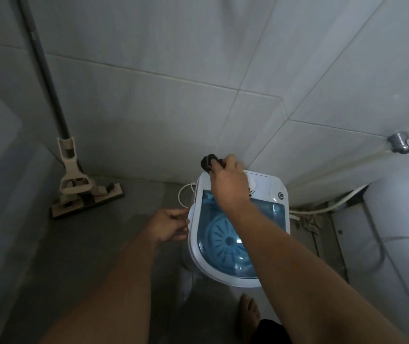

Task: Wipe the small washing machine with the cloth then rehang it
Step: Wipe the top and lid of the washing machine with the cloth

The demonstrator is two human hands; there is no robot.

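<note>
Head view: my right hand [228,184] is pinching a small dark wad, probably the cloth [208,163], though it's too dim to be sure, held over the back edge of the small washing machine [238,232] in the wall corner. My left hand [171,225] is loosely curled, touching the machine's left rim. Risks: thin pinch could drop the cloth behind the machine; the white cord [184,194] beside my left hand could snag; the floor may be slippery for my bare foot [248,316].

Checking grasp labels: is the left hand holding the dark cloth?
No, the dark cloth is pinched in the right hand above the washing machine; the left hand is at the machine's side.
</note>
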